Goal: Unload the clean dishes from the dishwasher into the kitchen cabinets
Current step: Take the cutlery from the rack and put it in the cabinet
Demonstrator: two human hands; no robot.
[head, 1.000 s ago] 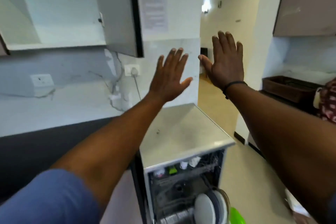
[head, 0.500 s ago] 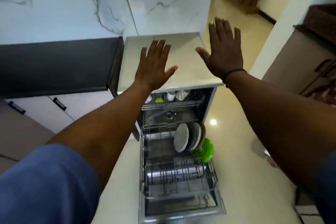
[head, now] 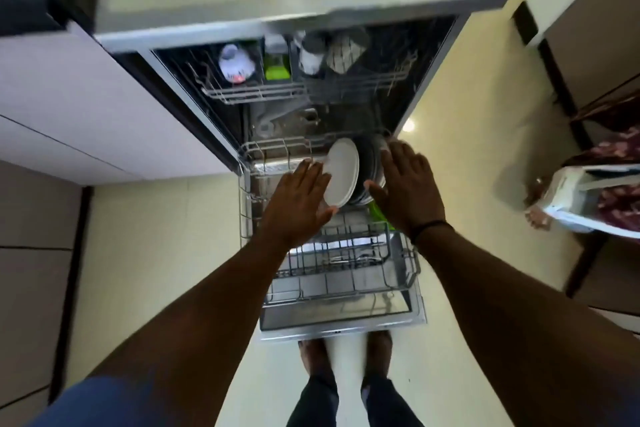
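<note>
text: none legible | labels: none | numbers: 0

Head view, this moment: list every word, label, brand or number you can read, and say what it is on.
No text can be read in this frame.
White cup in the upper rack: a coloured patch, too blurred to tell whether it is print.
Patterned cup: a pattern only, no letters.
Dishwasher door edge: no legible brand or markings.
White plates, between the hands: plain.
</note>
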